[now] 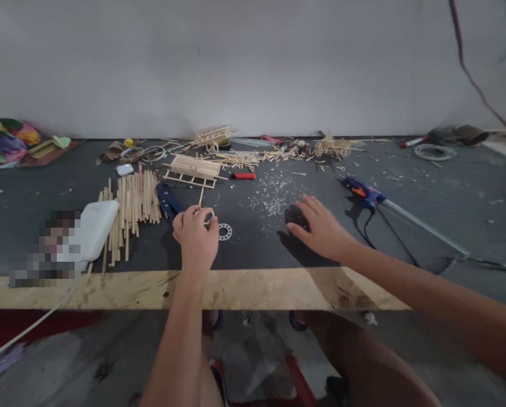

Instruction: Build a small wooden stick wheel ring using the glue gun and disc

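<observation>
I see the left hand (197, 234) with its fingers curled and the thumb close to the index finger; a thin wooden stick (201, 196) juts out at their far side, though I cannot tell whether they grip it. A white ring with holes (229, 232) lies just right of the thumb. Farther right, the right hand (319, 230) is loosely spread, its fingers released, near whitish scraps (273, 195). Left of the left hand I find a dark blue tool (168, 198), then piled sticks (136, 198). Beyond sits a slatted wooden piece (195, 168); far right, a blue glue gun (365, 194).
</observation>
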The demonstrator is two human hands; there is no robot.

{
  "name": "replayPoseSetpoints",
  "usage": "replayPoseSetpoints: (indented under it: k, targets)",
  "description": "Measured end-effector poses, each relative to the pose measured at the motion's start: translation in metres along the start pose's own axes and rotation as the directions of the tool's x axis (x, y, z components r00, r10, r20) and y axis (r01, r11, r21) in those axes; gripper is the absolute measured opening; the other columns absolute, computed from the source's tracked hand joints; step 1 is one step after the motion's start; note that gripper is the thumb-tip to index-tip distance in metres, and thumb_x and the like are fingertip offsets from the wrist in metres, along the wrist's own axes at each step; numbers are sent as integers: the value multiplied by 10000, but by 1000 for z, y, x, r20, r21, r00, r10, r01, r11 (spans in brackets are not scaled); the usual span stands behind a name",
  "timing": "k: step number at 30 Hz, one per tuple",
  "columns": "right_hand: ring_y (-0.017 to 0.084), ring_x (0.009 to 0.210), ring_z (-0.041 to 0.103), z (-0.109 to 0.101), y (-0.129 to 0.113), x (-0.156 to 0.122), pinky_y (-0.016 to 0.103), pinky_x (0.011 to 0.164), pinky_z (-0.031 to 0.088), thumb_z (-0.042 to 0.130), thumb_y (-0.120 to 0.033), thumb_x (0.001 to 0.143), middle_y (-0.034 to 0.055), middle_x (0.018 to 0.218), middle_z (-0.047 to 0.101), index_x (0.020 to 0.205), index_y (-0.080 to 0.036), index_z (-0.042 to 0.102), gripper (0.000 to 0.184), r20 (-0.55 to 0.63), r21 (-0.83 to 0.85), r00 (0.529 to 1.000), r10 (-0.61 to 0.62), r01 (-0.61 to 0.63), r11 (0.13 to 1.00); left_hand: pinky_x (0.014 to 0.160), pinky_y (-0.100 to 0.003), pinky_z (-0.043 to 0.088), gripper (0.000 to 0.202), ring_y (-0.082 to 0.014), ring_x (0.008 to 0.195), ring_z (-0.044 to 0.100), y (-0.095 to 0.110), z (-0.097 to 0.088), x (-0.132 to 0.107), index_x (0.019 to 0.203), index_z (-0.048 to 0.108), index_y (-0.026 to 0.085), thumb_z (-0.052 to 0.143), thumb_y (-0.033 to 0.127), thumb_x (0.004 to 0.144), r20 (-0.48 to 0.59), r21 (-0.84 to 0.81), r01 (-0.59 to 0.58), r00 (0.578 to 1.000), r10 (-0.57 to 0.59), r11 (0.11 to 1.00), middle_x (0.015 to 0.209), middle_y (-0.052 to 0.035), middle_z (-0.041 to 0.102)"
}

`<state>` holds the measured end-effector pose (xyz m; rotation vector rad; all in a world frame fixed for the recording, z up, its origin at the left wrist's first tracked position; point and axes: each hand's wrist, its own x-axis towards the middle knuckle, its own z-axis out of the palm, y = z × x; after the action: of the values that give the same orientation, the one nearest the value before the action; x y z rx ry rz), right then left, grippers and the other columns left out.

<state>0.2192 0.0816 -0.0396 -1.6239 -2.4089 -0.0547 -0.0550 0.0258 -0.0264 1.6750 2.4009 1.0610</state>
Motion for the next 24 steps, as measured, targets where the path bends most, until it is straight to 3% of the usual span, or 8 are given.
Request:
replayPoseSetpoints:
  k: [2, 5, 12, 16, 24]
  targets:
    - [308, 1409, 247, 11, -28, 11, 435, 1125, 261, 312, -659, 862, 173, 1510, 325, 1409, -85, 403, 798, 126, 45, 992, -21, 16, 999, 957, -544, 385, 202, -346, 1162, 448, 0, 1, -4, 954, 705, 222, 549, 222, 826, -44, -28, -39, 998, 38, 999, 1193, -104, 624]
    - [324, 1420, 204, 21, -47, 32, 467, 1153, 187, 263, -652, 873, 176, 1524, 290, 1443, -60, 338, 826, 179, 43, 983, 26, -34, 998, 977, -547, 373, 175, -331, 1147, 459, 1, -2, -9, 923, 698, 238, 554, 208, 828, -84, -50, -76, 994, 71, 996, 1187, -91, 624]
    - [312, 1426, 186, 32, -36, 73, 473, 1154, 171, 202, -458, 929, 129, 1537, 280, 1442, -84, 358, 653, 208, 60, 978, 3, -16, 998, 1004, -519, 366, 191, -320, 1161, 455, 9, -13, -24, 954, 685, 223, 515, 202, 870, 4, -40, -149, 989, 149, 988, 1179, -94, 618]
    - [281, 1432, 175, 34, -31, 83, 446, 1164, 158, 219, -431, 926, 76, 1539, 291, 1444, -131, 368, 617, 224, 93, 974, -36, 15, 996, 1017, -499, 357, 208, -295, 1168, 462, 12, -16, -35, 968, 678, 223, 483, 205, 897, 40, -48, -199, 979, 201, 979, 1176, -87, 616]
    - [300, 1432, 172, 39, -29, 98, 493, 1142, 186, 238, -403, 936, 92, 1536, 298, 1422, -145, 401, 573, 172, 168, 984, 38, -68, 984, 998, -462, 386, 214, -251, 1112, 509, 19, -16, -49, 942, 667, 243, 478, 158, 892, 59, -142, -275, 956, 286, 951, 1107, -53, 655]
